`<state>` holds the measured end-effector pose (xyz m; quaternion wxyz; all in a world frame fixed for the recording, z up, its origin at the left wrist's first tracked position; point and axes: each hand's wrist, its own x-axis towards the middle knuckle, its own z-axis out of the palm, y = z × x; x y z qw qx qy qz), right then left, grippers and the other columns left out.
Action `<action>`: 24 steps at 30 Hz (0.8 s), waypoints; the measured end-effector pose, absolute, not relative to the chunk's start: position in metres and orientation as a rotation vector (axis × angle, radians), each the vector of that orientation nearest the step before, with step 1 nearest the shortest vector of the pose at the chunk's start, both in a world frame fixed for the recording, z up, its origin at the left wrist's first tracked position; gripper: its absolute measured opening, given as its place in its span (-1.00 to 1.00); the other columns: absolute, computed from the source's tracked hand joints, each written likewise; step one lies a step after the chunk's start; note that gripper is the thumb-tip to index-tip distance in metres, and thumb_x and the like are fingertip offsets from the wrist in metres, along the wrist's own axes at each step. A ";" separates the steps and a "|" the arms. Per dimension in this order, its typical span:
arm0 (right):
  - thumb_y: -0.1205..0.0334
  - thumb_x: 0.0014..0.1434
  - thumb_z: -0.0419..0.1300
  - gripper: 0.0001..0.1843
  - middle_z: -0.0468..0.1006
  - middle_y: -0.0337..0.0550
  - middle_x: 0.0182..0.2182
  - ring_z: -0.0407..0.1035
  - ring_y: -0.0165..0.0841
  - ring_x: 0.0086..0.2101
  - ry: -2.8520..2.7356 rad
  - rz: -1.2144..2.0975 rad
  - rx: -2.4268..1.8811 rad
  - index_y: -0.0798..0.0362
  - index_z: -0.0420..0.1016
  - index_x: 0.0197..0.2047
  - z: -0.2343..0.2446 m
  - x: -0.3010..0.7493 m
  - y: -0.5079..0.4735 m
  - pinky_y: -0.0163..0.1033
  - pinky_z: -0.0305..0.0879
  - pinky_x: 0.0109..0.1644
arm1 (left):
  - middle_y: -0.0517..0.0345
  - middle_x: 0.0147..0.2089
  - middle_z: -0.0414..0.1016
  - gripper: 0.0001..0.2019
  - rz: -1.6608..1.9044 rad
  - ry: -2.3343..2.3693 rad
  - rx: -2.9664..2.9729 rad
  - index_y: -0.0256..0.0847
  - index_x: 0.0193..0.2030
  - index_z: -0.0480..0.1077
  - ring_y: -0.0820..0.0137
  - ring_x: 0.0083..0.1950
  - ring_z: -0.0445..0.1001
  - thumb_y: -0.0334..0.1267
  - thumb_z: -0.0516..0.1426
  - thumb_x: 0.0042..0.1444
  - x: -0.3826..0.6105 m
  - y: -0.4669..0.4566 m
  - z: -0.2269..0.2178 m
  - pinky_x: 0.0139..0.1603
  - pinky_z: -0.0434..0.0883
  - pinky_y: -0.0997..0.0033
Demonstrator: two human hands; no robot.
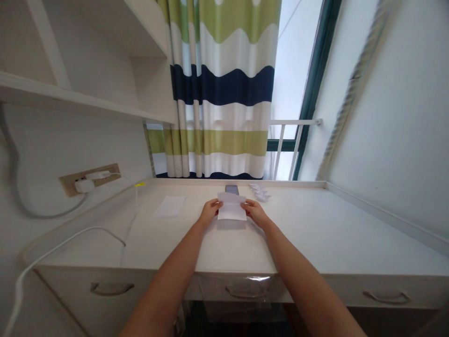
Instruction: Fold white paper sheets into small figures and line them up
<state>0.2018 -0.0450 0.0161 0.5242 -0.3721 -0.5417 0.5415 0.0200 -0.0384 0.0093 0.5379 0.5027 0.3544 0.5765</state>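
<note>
My left hand (pixel 210 210) and my right hand (pixel 255 213) rest on the desk, pinching opposite side edges of a white sheet of paper (pixel 231 210), which looks folded. Just behind the sheet, a dark smartphone (pixel 232 189) lies partly hidden by it. Beyond my right hand lies a small pile of white folded paper pieces (pixel 259 192). A separate flat sheet of white paper (pixel 170 206) lies on the white desk (pixel 168 243) to the left of my left hand, not touching it.
The desk has drawers with curved handles (pixel 247 292) along its front. A charger in a wall socket panel (pixel 89 180) feeds a white cable (pixel 66 239) on the left. A shelf (pixel 80 98) overhangs the left, and a striped curtain (pixel 217 112) hangs behind the desk.
</note>
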 end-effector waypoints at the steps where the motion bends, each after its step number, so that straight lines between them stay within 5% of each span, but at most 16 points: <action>1: 0.26 -0.21 0.19 -0.76 0.48 -0.23 -0.50 0.34 -0.44 -0.49 -1.292 1.289 -0.885 0.08 0.43 -0.37 0.016 0.201 -0.045 -0.29 0.27 -0.34 | 0.10 -0.40 0.46 -0.64 1.379 0.839 1.203 -0.30 -0.31 0.40 0.43 -0.41 0.40 -0.18 0.22 -0.32 0.020 -0.038 0.009 -0.38 0.32 0.45; 12: 0.34 -0.20 0.03 -0.77 0.42 -0.25 -0.63 0.24 -0.50 -0.60 -1.309 1.239 -0.925 0.13 0.47 -0.46 0.020 0.199 -0.048 -0.40 0.12 -0.53 | 0.25 -0.58 0.34 -0.87 1.355 0.904 1.300 -0.27 -0.52 0.37 0.54 -0.54 0.30 -0.38 0.02 -0.26 0.023 -0.042 0.013 -0.53 0.21 0.56; 17: 0.29 -0.16 -0.01 -0.78 0.45 -0.20 -0.57 0.30 -0.45 -0.53 -1.278 1.319 -0.856 0.13 0.44 -0.50 0.019 0.200 -0.047 -0.36 0.19 -0.47 | 0.18 -0.54 0.35 -0.82 1.290 0.866 1.335 -0.30 -0.56 0.33 0.50 -0.49 0.32 -0.28 -0.04 -0.15 0.022 -0.045 0.014 -0.50 0.25 0.55; 20: 0.20 -0.14 0.05 -0.79 0.44 -0.22 -0.58 0.30 -0.46 -0.54 -1.299 1.305 -0.884 0.13 0.43 -0.47 0.018 0.201 -0.047 -0.36 0.19 -0.47 | 0.19 -0.48 0.36 -0.80 1.258 0.914 1.388 -0.30 -0.43 0.34 0.50 -0.47 0.33 -0.22 0.08 -0.19 0.022 -0.046 0.013 -0.49 0.27 0.55; 24: 0.25 -0.27 0.24 -0.57 0.34 -0.39 -0.69 0.26 -0.50 -0.61 -1.357 1.241 -0.894 0.05 0.38 -0.22 0.015 0.200 -0.047 -0.36 0.22 -0.47 | 0.17 -0.35 0.40 -0.42 1.329 0.886 1.403 -0.20 -0.03 0.19 0.46 -0.41 0.38 -0.31 0.20 -0.30 0.023 -0.048 0.014 -0.46 0.29 0.53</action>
